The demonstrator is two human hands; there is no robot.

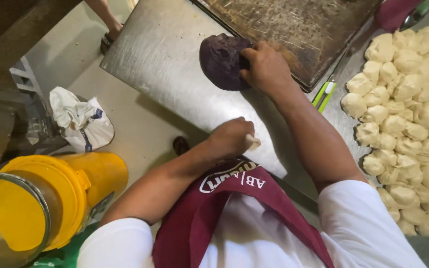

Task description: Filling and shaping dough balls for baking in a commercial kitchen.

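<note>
**Up close: two hands, two doughs**

Right now the right hand (264, 64) grips the edge of a dark purple dough lump (222, 60), which lies on the steel table (160, 54) beside a worn baking tray (294, 25). Nearer the body, the left hand (232, 138) is closed around a small pale dough piece (252, 141) at the table's edge. Many pale dough balls (408, 114) are heaped to the right, just beyond a green pen (323, 94). A yellow bucket (60, 193) stands on the floor.

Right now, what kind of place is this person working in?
Probably a bakery kitchen. The right hand grips a dark purple lump of dough on a brushed steel worktable, beside many pale dough pieces and a worn metal baking tray.
</note>
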